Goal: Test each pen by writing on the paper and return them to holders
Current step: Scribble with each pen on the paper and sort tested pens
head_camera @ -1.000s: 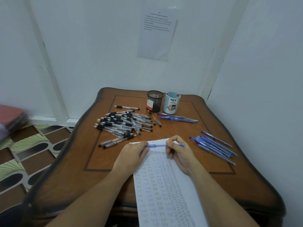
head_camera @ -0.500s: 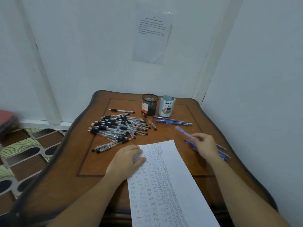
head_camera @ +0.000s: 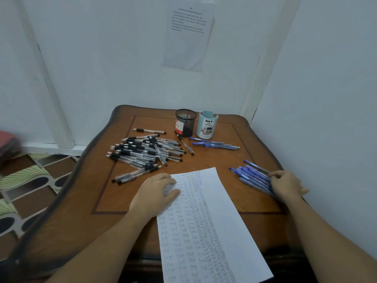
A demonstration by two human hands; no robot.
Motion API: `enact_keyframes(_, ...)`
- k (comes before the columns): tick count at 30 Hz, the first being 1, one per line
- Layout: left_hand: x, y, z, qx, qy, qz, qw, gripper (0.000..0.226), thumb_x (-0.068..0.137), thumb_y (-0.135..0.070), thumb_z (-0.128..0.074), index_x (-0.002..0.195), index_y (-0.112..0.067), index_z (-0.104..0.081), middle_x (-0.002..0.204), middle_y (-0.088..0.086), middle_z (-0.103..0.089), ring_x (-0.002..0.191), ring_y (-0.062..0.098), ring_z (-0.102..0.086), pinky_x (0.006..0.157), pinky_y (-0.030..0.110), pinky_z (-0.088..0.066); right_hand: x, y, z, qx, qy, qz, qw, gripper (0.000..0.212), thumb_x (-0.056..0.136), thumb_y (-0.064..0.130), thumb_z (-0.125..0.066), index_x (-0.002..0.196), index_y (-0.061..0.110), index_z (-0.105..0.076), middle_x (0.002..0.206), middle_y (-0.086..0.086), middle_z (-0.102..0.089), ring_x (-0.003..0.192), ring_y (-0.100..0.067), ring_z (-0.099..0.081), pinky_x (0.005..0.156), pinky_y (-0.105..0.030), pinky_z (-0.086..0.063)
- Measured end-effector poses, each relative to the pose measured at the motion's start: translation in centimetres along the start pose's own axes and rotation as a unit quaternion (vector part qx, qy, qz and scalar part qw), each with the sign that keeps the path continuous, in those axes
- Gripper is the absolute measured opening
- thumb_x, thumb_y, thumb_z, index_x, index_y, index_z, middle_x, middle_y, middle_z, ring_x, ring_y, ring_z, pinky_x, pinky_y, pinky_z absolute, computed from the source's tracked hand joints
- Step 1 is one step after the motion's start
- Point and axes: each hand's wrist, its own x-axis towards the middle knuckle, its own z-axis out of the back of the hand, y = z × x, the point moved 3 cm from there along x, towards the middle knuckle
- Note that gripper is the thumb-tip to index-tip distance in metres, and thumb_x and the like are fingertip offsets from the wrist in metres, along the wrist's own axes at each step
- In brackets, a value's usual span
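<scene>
On the table (head_camera: pixel 214 160), through the head camera, I logged the following.

- Paper (head_camera: pixel 208 221): lay front centre, filled with rows of handwritten "test", with its near end past the table edge.
- Left hand (head_camera: pixel 157 190): rested on the paper's far left corner, fingers loosely bent, holding nothing.
- Right hand (head_camera: pixel 285 186): lay on the near ends of the blue pens (head_camera: pixel 253 176), a heap at the right beside the wall. Its fingers curled onto them; I could not tell whether they pinched one.
- Black pens (head_camera: pixel 142 152): lay in a large heap at the left, beyond the left hand.
- Mesh holder (head_camera: pixel 185 122) and blue holder (head_camera: pixel 207 125): stood upright, side by side, near the far edge.
- Far blue pens (head_camera: pixel 214 144): a few lay just in front of the blue holder.
- Notice (head_camera: pixel 187 33): hung on the wall behind.
</scene>
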Motion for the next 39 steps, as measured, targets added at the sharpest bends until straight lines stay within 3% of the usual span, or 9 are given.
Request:
enact_keyframes(4, 0.0, 0.1, 0.0, 0.002, -0.003, 0.000, 1.000, 0.047, 0.095, -0.054, -0.053, 0.134, -0.028, -0.059, 0.139, -0.016, -0.051, 0.127, 0.003, -0.044, 0.108, 0.028, -0.034, 0.0, 0.7, 0.1, -0.001, -0.017, 0.017, 1.000, 0.026, 0.094, 0.019, -0.053, 0.103, 0.025, -0.077, 0.115, -0.011, -0.070, 0.112, -0.035, -0.056, 0.100, -0.043, -0.028)
enact_keyframes(9, 0.3, 0.3, -0.2, -0.011, -0.005, 0.003, 1.000, 0.047, 0.095, -0.052, -0.054, 0.133, -0.026, -0.060, 0.138, -0.015, -0.051, 0.126, 0.003, -0.044, 0.106, 0.025, -0.034, 0.0, 4.6, -0.6, -0.037, -0.062, 0.130, 0.989, 0.025, 0.095, 0.014, -0.054, 0.106, 0.017, -0.075, 0.111, -0.013, -0.067, 0.107, -0.033, -0.057, 0.097, -0.045, -0.034)
enact_keyframes(13, 0.6, 0.6, -0.5, -0.020, -0.001, 0.008, 1.000, 0.047, 0.095, -0.053, -0.054, 0.134, -0.028, -0.059, 0.138, -0.018, -0.049, 0.127, 0.001, -0.042, 0.104, 0.022, -0.032, -0.2, 9.7, -2.8, -0.060, 0.002, 0.209, 0.976, 0.029, 0.101, 0.012, -0.052, 0.124, 0.019, -0.069, 0.131, -0.008, -0.061, 0.122, -0.027, -0.053, 0.105, -0.044, -0.034)
enact_keyframes(16, 0.8, 0.9, -0.7, -0.025, -0.006, 0.009, 1.000, 0.047, 0.094, -0.055, -0.054, 0.133, -0.030, -0.059, 0.137, -0.020, -0.049, 0.125, -0.001, -0.041, 0.102, 0.020, -0.032, 0.0, 12.8, -4.9, -0.080, 0.059, 0.238, 0.966, 0.049, 0.099, 0.004, -0.048, 0.142, 0.027, -0.055, 0.146, -0.007, -0.052, 0.134, -0.028, -0.045, 0.111, -0.048, -0.030)
enact_keyframes(21, 1.0, 1.3, -1.0, -0.029, -0.010, 0.008, 0.999, 0.047, 0.093, -0.056, -0.055, 0.133, -0.032, -0.058, 0.137, -0.021, -0.047, 0.125, -0.003, -0.039, 0.100, 0.019, -0.031, 1.5, 14.9, -7.1, -0.112, 0.124, 0.213, 0.963, 0.059, 0.102, 0.010, -0.044, 0.156, 0.031, -0.033, 0.160, -0.004, -0.034, 0.145, -0.032, -0.028, 0.115, -0.051, -0.024)
enact_keyframes(27, 1.1, 1.5, -1.0, -0.038, -0.014, 0.002, 0.999, 0.047, 0.092, -0.057, -0.055, 0.132, -0.032, -0.059, 0.136, -0.022, -0.047, 0.124, -0.003, -0.039, 0.101, 0.020, -0.033, 2.7, 15.2, -7.8, -0.127, 0.102, 0.194, 0.967, 0.047, 0.102, 0.017, -0.043, 0.146, 0.033, -0.047, 0.149, -0.011, -0.038, 0.137, -0.034, -0.032, 0.112, -0.048, -0.026)
enact_keyframes(30, 1.1, 1.5, -1.0, -0.037, -0.018, 0.000, 0.999, 0.047, 0.092, -0.058, -0.055, 0.131, -0.032, -0.060, 0.135, -0.022, -0.048, 0.123, -0.003, -0.040, 0.097, 0.018, -0.031, 2.8, 15.3, -7.9, -0.108, 0.083, 0.206, 0.969, 0.028, 0.104, 0.022, -0.046, 0.126, 0.031, -0.062, 0.142, -0.010, -0.046, 0.132, -0.032, -0.037, 0.110, -0.049, -0.028)
enact_keyframes(34, 1.2, 1.4, -0.9, -0.035, -0.016, -0.001, 0.999, 0.046, 0.093, -0.057, -0.056, 0.131, -0.032, -0.059, 0.133, -0.022, -0.048, 0.121, -0.003, -0.040, 0.097, 0.018, -0.031, 2.0, 15.4, -7.1, -0.152, 0.081, 0.265, 0.949, 0.012, 0.104, 0.028, -0.050, 0.109, 0.025, -0.061, 0.127, -0.006, -0.057, 0.122, -0.027, -0.047, 0.106, -0.046, -0.032)
enact_keyframes(39, 1.1, 1.4, -0.8, -0.036, -0.012, 0.001, 0.999, 0.044, 0.093, -0.054, -0.056, 0.129, -0.030, -0.060, 0.131, -0.020, -0.050, 0.119, -0.003, -0.041, 0.095, 0.018, -0.031, -0.5, 15.7, -4.6, 0.043, 0.126, 0.293, 0.947, 0.007, 0.106, 0.016, -0.044, 0.110, 0.015, -0.049, 0.104, -0.010, -0.064, 0.084, -0.019, -0.057, 0.077, -0.037, -0.048)
